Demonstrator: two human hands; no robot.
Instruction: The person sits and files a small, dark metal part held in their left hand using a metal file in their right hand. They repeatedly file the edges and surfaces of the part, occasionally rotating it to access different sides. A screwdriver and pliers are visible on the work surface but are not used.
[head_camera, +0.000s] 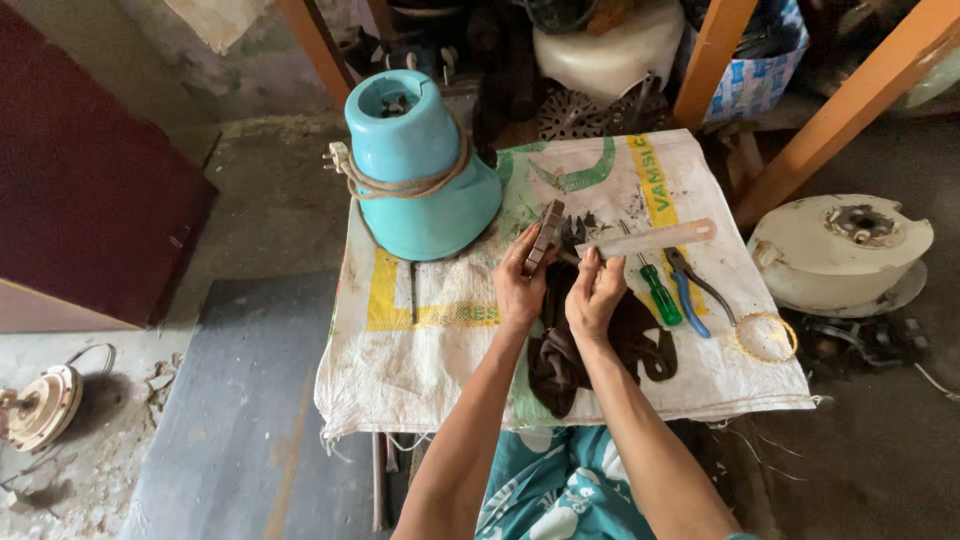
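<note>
A small flat rectangular metal piece, grey-brown with a ridged edge (544, 236), stands tilted on its end above the middle of the work surface, pinched between the thumb and fingers of the left hand (520, 288), which is closed around its lower part. Just beside it, the right hand (594, 296) holds its fingers curled and its fingertips drawn together near the piece; whether they grip something small of their own cannot be told. Both hands hover over a crumpled dark brown cloth (600, 350) that lies on a white woven plastic sack with green and yellow print (420, 360), spread as a cover over a low table. Right of the hands, on the sack, lie a pale translucent flat strip (660, 237), a screwdriver with a green handle (658, 292), a pair of pliers with blue grips (688, 290) and a thin ring of coppery wire (766, 337). To the left of the hands stands a turquoise plastic mixer base, cone-shaped with an open top (425, 170), its beige cord wound around its waist and the plug (337, 158) hanging off at its left. Well apart, on the floor at the right, rests a round cream-coloured metal motor housing (835, 250); at the far left lies a smaller cream round part (42, 405).
</note>
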